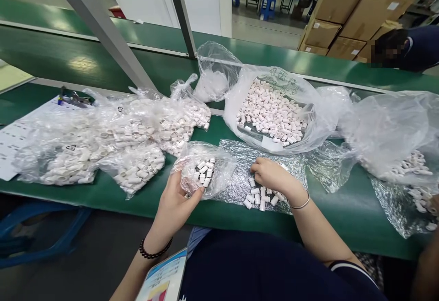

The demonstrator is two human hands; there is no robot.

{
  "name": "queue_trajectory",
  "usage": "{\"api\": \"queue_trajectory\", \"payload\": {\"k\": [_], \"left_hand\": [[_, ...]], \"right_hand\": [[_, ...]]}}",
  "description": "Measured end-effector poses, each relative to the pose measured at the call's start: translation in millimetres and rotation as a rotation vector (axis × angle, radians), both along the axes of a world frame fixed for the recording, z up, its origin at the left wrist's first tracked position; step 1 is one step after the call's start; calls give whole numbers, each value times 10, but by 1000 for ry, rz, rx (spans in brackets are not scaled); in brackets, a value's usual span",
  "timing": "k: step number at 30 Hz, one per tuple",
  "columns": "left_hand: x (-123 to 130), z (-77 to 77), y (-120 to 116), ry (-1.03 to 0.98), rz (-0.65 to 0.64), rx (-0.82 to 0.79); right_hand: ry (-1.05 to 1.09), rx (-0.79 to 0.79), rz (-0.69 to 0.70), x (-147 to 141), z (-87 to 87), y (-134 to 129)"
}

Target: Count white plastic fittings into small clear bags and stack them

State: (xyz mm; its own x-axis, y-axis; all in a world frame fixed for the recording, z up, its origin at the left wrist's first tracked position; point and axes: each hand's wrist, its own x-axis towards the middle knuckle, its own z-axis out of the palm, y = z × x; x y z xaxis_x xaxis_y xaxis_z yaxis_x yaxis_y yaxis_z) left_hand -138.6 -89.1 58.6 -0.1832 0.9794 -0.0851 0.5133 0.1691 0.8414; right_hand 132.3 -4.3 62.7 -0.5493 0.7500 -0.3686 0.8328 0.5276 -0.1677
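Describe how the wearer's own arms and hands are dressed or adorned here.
Both hands, left and right, are gloveless. The left wrist has a dark beaded bracelet; the right, a thin silvery bangle. The right arm's short sleeve is navy with white trim at the cuff.

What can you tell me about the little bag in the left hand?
The small bag looks like thin, clear, crinkled plastic. Its mouth gapes upward, showing a cluster of short white tubular pieces inside. It sits near the bench's front edge, beside the loose pieces. The left hand grips its near side, fingers and thumb spread around it.
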Motion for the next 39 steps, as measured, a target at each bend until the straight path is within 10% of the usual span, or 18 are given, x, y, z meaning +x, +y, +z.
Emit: {"api": "queue_trajectory", "payload": {"k": [17, 30, 39], "left_hand": [[47, -63, 0, -104, 73, 62], [5, -256, -7, -233, -38, 96], [1, -203, 18, -202, -28, 49]], "right_hand": [[-93, 92, -137, -243, -21, -201], [469, 257, 143, -1085, 50, -69], [118, 93, -254, 401, 207, -8]]}}
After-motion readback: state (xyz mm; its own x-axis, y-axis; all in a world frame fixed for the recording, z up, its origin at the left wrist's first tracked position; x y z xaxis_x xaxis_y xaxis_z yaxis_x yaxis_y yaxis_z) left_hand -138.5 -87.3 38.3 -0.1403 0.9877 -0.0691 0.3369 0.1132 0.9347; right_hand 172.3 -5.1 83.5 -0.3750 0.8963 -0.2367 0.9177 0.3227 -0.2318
